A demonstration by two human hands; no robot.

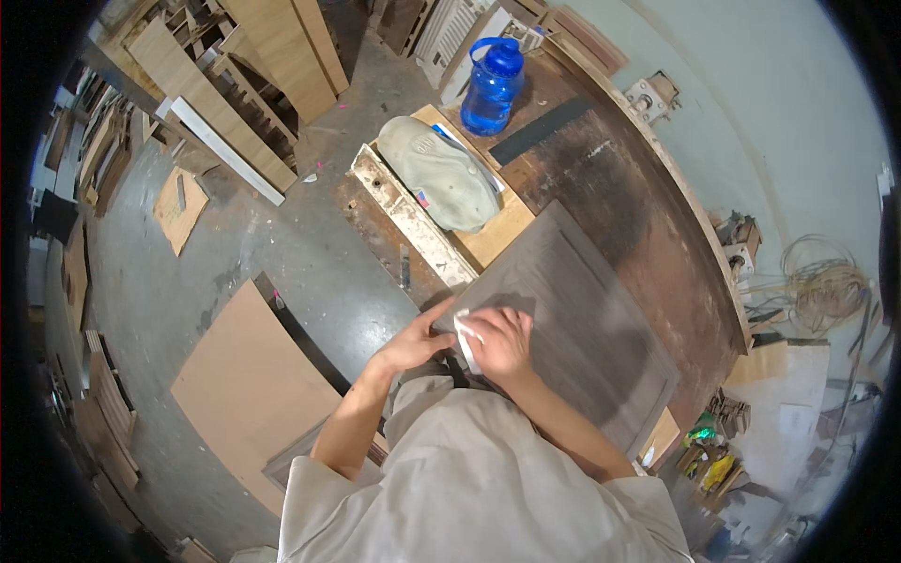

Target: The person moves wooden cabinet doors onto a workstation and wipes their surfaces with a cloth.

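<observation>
1. The grey panel (572, 310) lay flat on the dark bench (648, 225), its near corner just in front of the person's body.
2. The right hand (502, 342) pressed a small white folded sheet (466, 340), probably sandpaper or a cloth, onto the near corner of the panel. Its fingers were curled down over the sheet and held it flat against the surface.
3. The left hand (413, 345) rested at the panel's near edge, touching the sheet's left side. Its fingers were stretched out nearly straight and gripped nothing that could be seen.
4. To do this rubbing well, it seemed best to keep the sheet flat under even pressure, work along the grain, and ease off at the raised frame edges so they did not round over.
5. The left hand looked well placed to steady the panel against sliding.
6. Further back on the bench sat a tan cap (439, 174) on a wooden box (488, 239), with a blue water jug (493, 84) beyond it, both well apart from the hands.
</observation>
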